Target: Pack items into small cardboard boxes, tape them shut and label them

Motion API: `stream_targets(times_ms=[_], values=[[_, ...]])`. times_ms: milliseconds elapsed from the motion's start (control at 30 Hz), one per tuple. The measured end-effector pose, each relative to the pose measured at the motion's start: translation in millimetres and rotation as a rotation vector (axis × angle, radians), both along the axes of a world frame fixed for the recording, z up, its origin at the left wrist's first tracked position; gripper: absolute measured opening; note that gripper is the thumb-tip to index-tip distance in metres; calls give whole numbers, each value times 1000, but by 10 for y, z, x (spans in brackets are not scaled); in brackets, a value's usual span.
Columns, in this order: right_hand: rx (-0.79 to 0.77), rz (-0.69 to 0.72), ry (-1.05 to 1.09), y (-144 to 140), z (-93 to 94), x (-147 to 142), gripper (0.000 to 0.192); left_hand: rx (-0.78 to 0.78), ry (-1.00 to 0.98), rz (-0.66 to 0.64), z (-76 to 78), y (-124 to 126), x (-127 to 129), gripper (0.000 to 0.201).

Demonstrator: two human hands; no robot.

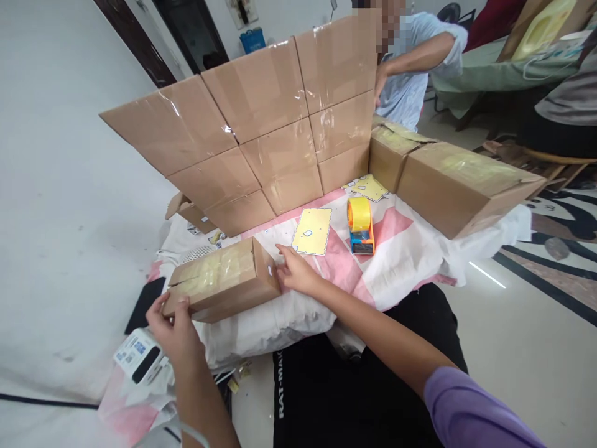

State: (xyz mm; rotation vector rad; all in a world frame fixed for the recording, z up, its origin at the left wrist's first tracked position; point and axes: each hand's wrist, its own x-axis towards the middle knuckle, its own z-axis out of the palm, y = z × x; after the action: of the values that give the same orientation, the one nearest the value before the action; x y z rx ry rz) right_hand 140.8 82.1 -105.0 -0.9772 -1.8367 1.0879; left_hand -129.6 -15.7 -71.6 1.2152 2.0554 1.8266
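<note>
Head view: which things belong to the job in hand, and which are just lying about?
Likely part of the job:
near box, between left hand and right hand
stacked boxes
two boxes at the right
tape dispenser

Likely just lying about:
white device
yellow jug

One view, head-worn: camera is sitting at head height, facing forward and pitching down over the lap. Closest in, black trousers with white lettering [364,392] are filling the bottom middle. Left hand [175,326] and right hand [296,270] are showing at arm's reach, at opposite ends of an oblong brown cardboard box [237,295] on a table draped in pink-and-white cloth [387,283]. Beyond, an upright wall of taped brown cardboard [265,93] is blocking part of the room. Lens is taking in plenty sideways: plain white wall [56,155] left, pale glossy floor [536,361] right. A co-worker's light-blue shirt [405,99] is showing farther off, upper right.
</note>
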Motion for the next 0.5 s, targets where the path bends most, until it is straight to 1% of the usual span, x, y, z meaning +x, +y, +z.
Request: stream_targets(times_ms=[67, 100, 133, 167, 233, 267, 333, 367, 400, 433, 500], values=[[66, 258, -13, -69, 76, 82, 111, 15, -97, 2, 20, -10, -27, 61], [79, 362, -30, -126, 124, 97, 127, 23, -141, -8, 34, -21, -40, 59], [77, 414, -49, -199, 176, 89, 139, 30, -176, -22, 52, -36, -51, 59], [74, 413, -67, -290, 228, 63, 148, 39, -204, -34, 71, -59, -57, 60], [105, 315, -80, -514, 325, 4, 155, 55, -242, -51, 109, -129, -28, 61], [149, 262, -76, -637, 363, 2, 156, 68, -245, -53, 122, -176, 18, 60], [239, 174, -48, -890, 406, 139, 153, 101, -247, -53, 119, -284, 182, 60], [267, 131, -32, -1024, 407, 299, 150, 117, -257, -61, 96, -338, 297, 61], [276, 79, -17, -1173, 393, 523, 147, 122, -279, -79, 53, -385, 426, 63], [257, 10, -16, -1343, 364, 806, 143, 122, -296, -108, -8, -422, 560, 64], [298, -159, -36, -1764, 269, 1493, 140, 81, -253, -187, -185, -445, 806, 62]])
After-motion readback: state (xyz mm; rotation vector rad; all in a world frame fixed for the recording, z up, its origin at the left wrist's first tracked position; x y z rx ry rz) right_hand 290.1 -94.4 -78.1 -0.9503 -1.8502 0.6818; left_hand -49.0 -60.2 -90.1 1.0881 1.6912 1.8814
